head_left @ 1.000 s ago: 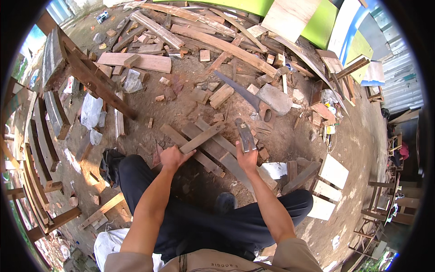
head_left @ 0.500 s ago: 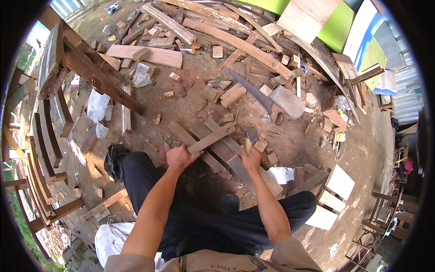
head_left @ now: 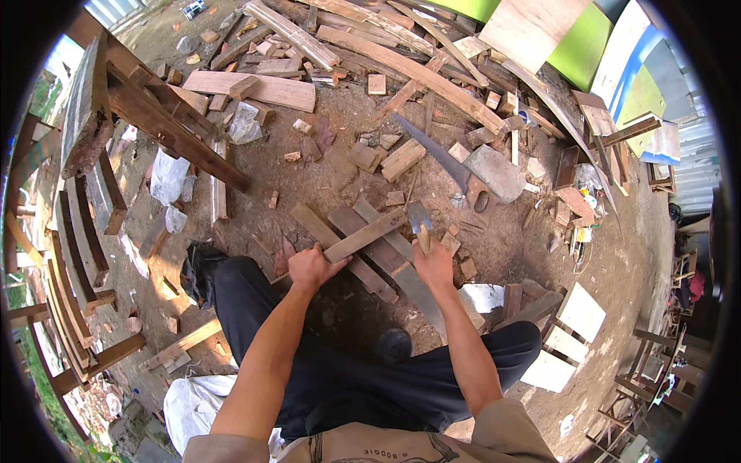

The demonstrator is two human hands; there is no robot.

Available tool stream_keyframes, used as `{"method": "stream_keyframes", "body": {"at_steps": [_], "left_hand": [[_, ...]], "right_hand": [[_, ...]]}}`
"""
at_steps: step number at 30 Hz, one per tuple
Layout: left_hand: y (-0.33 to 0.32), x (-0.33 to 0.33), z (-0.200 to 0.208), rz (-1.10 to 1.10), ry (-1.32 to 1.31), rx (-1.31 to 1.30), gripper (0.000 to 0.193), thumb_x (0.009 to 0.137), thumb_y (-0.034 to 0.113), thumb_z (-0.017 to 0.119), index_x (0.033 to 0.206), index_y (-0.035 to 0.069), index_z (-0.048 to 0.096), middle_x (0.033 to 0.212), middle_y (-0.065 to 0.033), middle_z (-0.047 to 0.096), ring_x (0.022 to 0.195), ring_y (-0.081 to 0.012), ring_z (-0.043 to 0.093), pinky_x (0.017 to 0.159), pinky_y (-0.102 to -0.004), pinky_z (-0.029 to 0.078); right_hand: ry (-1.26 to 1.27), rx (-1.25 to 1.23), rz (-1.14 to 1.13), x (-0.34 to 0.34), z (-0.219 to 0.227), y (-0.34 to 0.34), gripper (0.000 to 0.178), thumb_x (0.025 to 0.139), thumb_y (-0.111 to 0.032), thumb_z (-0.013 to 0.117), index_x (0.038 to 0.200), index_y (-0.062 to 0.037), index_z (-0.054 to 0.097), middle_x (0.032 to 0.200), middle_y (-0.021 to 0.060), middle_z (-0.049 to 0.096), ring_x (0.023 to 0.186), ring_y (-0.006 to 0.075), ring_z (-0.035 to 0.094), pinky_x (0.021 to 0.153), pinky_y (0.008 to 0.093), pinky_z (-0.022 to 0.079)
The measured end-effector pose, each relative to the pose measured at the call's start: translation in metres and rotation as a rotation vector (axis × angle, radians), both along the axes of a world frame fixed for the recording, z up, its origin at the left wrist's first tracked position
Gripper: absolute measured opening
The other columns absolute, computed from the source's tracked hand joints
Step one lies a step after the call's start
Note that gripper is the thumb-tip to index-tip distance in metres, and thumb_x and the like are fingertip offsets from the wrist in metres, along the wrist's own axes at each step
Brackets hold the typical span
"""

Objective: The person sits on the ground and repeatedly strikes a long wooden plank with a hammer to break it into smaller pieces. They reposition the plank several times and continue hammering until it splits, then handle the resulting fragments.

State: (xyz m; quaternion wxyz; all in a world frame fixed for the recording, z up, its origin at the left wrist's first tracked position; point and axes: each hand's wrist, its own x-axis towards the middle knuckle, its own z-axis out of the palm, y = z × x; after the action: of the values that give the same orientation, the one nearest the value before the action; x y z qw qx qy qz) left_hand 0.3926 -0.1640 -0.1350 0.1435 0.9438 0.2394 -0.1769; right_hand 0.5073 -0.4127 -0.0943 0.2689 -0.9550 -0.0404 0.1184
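My left hand (head_left: pixel 310 267) is closed round the near end of a short wooden strip (head_left: pixel 365 236), which slants up to the right across several planks. Under it lie a narrow board (head_left: pixel 345 253) and a darker, wider plank (head_left: pixel 386 255), side by side. My right hand (head_left: pixel 434 266) grips the wooden handle of a hammer (head_left: pixel 420 219). The metal hammer head is close to the far end of the strip; whether they touch I cannot tell. Beyond, on the dirt, rests a handsaw (head_left: pixel 444 160) with a wooden handle, beside a flat grey stone (head_left: pixel 495 174).
A large heap of scrap timber (head_left: pixel 370 46) spreads across the far side. Wooden frame beams (head_left: pixel 177 147) stand at the left. White panels (head_left: pixel 567 339) lie near my right knee. Clear plastic bags (head_left: pixel 168 179) and small offcuts litter the ground.
The hammer has turned in my right hand, its head now showing lighter and nearer the strip's end. My left hand keeps its hold; the whole view has shifted slightly.
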Motion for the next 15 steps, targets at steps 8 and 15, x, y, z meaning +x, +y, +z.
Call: {"method": "stream_keyframes", "body": {"at_steps": [8, 15], "left_hand": [[0.006, -0.006, -0.008, 0.018, -0.031, -0.003, 0.087, 0.069, 0.084, 0.06, 0.103, 0.005, 0.071, 0.073, -0.016, 0.071, 0.071, -0.0303, 0.072, 0.064, -0.0412, 0.056], [-0.003, -0.004, 0.0, -0.009, -0.057, -0.026, 0.086, 0.07, 0.083, 0.059, 0.103, 0.004, 0.071, 0.075, -0.0173, 0.072, 0.073, -0.0321, 0.072, 0.066, -0.042, 0.057]], "right_hand": [[-0.144, 0.282, -0.02, -0.003, 0.032, 0.011, 0.037, 0.088, -0.031, 0.066, 0.098, 0.0047, 0.066, 0.075, 0.0287, 0.066, 0.073, 0.0447, 0.068, 0.066, 0.0484, 0.053], [0.172, -0.022, -0.054, 0.01, -0.03, -0.017, 0.037, 0.086, -0.028, 0.065, 0.099, 0.0071, 0.066, 0.082, 0.0329, 0.066, 0.088, 0.0472, 0.067, 0.077, 0.0506, 0.053]]}}
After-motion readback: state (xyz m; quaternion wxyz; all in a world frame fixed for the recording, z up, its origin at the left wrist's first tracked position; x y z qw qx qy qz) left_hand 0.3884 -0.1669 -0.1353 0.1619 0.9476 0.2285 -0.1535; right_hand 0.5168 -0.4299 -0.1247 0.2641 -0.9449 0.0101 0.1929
